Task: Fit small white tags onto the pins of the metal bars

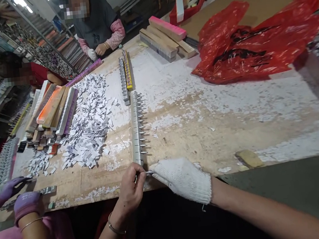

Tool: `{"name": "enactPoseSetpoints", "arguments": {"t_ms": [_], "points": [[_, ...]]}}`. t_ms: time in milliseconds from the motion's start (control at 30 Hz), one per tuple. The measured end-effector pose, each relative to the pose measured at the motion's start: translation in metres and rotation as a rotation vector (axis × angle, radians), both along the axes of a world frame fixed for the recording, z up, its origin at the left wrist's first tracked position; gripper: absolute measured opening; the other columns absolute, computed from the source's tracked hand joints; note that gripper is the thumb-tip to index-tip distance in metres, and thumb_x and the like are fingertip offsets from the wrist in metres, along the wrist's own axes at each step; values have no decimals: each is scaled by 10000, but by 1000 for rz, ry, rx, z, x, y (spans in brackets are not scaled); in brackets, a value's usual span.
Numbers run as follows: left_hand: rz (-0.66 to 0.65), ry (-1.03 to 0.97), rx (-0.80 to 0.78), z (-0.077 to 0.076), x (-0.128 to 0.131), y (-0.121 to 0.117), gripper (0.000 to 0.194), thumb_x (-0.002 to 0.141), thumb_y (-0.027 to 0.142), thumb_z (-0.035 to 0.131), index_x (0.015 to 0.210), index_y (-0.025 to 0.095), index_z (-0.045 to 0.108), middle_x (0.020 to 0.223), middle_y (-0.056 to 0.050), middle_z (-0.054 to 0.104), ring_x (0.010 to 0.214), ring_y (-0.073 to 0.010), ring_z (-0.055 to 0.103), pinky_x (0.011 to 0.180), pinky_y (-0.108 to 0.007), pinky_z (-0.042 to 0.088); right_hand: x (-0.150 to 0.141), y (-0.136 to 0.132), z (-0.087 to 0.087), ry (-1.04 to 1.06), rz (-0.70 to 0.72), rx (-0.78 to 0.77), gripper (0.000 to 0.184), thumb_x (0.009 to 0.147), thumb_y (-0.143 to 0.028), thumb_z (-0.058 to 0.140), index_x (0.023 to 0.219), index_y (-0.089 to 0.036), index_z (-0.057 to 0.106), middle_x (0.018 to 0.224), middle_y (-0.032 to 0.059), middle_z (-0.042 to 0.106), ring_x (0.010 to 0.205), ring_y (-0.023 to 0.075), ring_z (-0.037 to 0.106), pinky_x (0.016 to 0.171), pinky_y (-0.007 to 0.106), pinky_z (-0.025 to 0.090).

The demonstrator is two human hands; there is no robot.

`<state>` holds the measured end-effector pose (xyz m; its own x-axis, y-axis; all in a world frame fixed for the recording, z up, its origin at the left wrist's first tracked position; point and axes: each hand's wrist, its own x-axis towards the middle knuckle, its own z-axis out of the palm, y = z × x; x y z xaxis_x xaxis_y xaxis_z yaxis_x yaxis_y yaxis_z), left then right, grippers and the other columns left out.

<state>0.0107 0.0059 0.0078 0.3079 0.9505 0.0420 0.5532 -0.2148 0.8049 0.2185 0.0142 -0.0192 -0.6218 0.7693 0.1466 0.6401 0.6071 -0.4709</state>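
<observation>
A long grey strip (135, 125) studded with small metal pins lies lengthwise on the worn wooden table (206, 129), its near end at the front edge. My bare left hand (131, 191) is closed around that near end, fingers pinched. My right hand (183, 179), in a white knit glove, pinches a small metal pin (148, 172) at the strip's lowest spot, right beside my left fingers.
A heap of white paper scraps (88, 123) and a stack of wooden blocks (52, 111) lie to the left. More strips (125, 75), blocks (165, 39) and a red plastic bag (254, 41) sit farther back. A co-worker's purple-gloved hands (19, 197) work at the left; two other people sit opposite.
</observation>
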Motion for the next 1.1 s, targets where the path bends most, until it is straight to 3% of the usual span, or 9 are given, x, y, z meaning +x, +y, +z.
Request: {"name": "enactPoseSetpoints", "arguments": {"t_ms": [133,233,333,467,533,600,733,900,1100], "points": [[-108,-273,-343,-5,1,-3,313,948,477,539,814,195,517,723,4,493,639,-126,461,614,-265,397,13,4,10,87,78,-110,162,956,-234,501,898,-196,647,806,26,692,692,170,633,599,266,358],[-62,-495,-503,-15,4,-9,375,886,572,593,844,210,506,652,38,460,510,-100,420,509,-245,375,15,5,11,214,106,-200,245,999,-317,462,880,-201,643,765,-4,680,637,129,607,579,244,346],[54,-232,-229,-20,10,-15,219,956,419,539,905,209,569,717,-4,559,617,-136,524,602,-271,434,11,4,5,173,48,-151,285,1002,-305,422,852,-191,635,751,21,673,645,149,610,581,266,335],[38,104,61,-21,14,-17,171,994,257,444,960,219,606,763,-24,616,681,-156,572,637,-272,444,1,8,-1,16,25,-186,243,989,-271,433,879,-185,632,788,39,694,665,173,628,576,285,323],[32,166,89,-24,10,-11,174,999,243,434,1002,219,607,735,-9,619,633,-145,569,608,-262,441,-4,14,-4,-28,31,-242,235,992,-265,433,896,-189,634,809,33,706,686,175,642,582,281,337],[115,210,138,-30,3,1,190,1006,251,425,1073,210,598,725,-2,621,602,-141,563,594,-261,441,-9,22,-8,-79,-14,-270,237,996,-258,423,930,-190,641,815,39,713,696,187,656,574,281,350],[317,292,229,-47,-10,32,238,1011,266,398,1131,180,585,923,-71,654,810,-189,620,713,-307,489,-25,34,-24,-241,-184,-233,205,951,-161,455,950,-170,660,784,86,712,707,235,683,555,291,373],[247,290,202,-62,-11,46,220,1005,238,394,1017,180,606,905,-72,622,863,-205,598,774,-336,493,-39,35,-36,-292,-136,-121,215,904,-67,471,982,-152,653,756,107,701,754,263,706,577,291,423],[241,263,226,-63,-7,42,195,1007,191,387,1028,188,581,901,-55,593,851,-187,578,752,-320,483,-40,40,-34,-355,-47,-107,206,899,-62,466,954,-141,648,758,108,698,746,263,707,583,300,454]]}}
